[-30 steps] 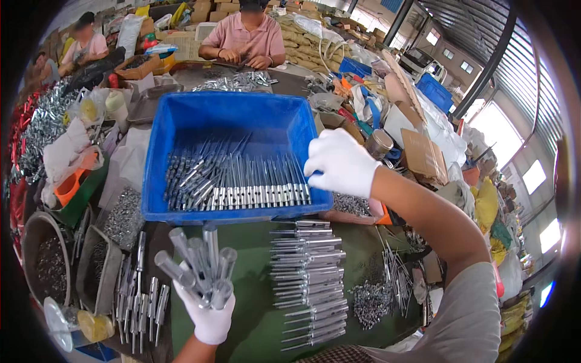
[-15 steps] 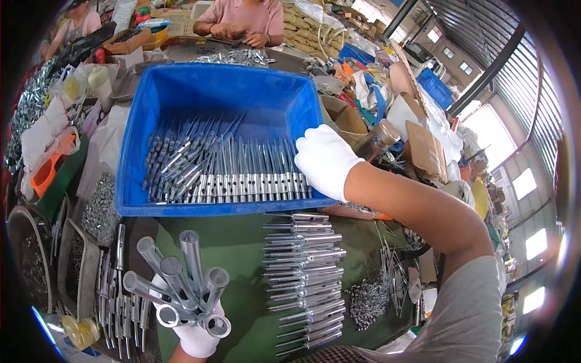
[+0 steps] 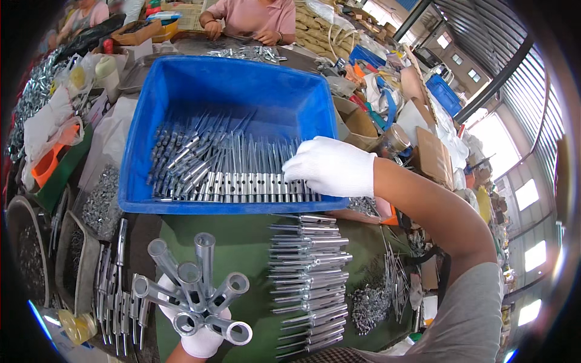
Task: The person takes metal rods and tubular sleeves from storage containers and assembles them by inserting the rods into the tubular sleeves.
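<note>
A cluster of several hollow silver metal tubes (image 3: 190, 275) fans out from the fist of my white-gloved left hand (image 3: 203, 339), open ends up, over the green work surface. My white-gloved right hand (image 3: 331, 166) reaches over the right front of a blue plastic bin (image 3: 242, 72). Its curled fingers touch the right part of a row of metal tubes with thin rods (image 3: 242, 186); the fingertips are hidden, so what they grip is unclear. Left of that row, more such pieces lie at angles inside the bin. Below the bin, a column of similar rod-tipped tubes (image 3: 311, 266) lies side by side.
Small metal parts (image 3: 369, 305) and loose thin rods (image 3: 396, 278) lie right of the column. More tubes (image 3: 118, 296) lie at left beside a grey scoop-like container (image 3: 78, 260). Across the table, a person in pink (image 3: 260, 21) handles metal pieces. Boxes and bags crowd the right.
My right hand has moved left from the bin's right wall onto the row of tubes. My left hand has turned the tube cluster slightly. The whole view has shifted a little.
</note>
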{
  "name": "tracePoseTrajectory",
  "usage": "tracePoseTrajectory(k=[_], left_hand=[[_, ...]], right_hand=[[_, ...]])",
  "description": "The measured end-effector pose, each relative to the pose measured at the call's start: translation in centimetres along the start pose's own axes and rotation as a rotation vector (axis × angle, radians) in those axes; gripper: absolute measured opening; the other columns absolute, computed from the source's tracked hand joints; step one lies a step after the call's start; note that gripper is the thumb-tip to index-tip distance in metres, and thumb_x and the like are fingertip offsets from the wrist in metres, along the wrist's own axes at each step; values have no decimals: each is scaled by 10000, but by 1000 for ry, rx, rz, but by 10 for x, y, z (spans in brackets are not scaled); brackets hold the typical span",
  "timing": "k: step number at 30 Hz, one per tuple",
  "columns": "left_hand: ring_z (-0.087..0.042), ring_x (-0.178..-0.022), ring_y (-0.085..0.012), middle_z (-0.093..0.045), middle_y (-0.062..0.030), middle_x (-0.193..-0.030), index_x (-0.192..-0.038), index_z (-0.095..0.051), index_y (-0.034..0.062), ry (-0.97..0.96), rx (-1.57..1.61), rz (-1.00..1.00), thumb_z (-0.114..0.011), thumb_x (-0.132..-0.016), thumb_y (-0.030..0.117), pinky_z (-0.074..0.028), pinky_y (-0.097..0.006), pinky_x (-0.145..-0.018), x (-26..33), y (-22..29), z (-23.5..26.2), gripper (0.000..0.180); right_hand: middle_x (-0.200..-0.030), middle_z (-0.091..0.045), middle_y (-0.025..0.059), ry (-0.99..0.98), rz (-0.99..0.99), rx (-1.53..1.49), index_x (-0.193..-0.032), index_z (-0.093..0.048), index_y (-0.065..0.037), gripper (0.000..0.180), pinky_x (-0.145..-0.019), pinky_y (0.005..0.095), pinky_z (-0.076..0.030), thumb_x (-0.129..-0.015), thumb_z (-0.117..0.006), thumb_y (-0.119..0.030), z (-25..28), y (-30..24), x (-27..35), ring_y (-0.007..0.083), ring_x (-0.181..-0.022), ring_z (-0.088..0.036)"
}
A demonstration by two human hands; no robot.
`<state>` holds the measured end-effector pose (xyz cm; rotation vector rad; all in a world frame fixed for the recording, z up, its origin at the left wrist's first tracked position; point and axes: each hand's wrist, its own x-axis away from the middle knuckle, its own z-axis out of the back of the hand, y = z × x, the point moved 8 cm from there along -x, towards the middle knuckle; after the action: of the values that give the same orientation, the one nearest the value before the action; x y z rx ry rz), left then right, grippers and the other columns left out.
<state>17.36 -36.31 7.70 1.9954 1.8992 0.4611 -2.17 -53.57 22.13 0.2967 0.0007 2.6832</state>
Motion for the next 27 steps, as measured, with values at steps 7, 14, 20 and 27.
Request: tracePoseTrajectory(k=[7,14,20,27], left_hand=[[-533,-1066,-168,-509,27,-1247,-1307,-410,212,101,-737,-272,-524,-934,324,-434,-354,-911,-2,17,-14,406],[-525,-795,-106,-542,58,-859,-928,-531,219,481,-766,-192,-416,-894,635,-436,-307,-637,-9,22,-22,433],[-512,-905,-153,-482,-50,-990,-1157,-371,94,99,-927,-332,-718,-784,168,-444,-328,-770,-10,17,-37,516],[-573,-988,-207,-534,-113,-1132,-1169,-404,57,79,-248,48,-636,-843,282,-476,-374,-826,-13,-3,-24,460]], right_hand=[[-881,-602,70,-1,69,45,-957,-624,-91,202,-785,372,-467,-762,-575,-68,-1,-3,2,269,-876,-572],[-829,-550,93,-25,108,105,-893,-607,-75,122,-738,378,-480,-826,-508,-94,-1,-6,4,277,-849,-567],[-861,-585,90,196,-26,56,-889,-587,-66,98,-763,347,-493,-791,-583,-73,46,-24,15,262,-846,-594],[-976,-614,101,943,-332,-1186,-1268,-468,-15,488,-790,279,-499,-856,-686,-162,112,-61,41,144,-814,-617]])
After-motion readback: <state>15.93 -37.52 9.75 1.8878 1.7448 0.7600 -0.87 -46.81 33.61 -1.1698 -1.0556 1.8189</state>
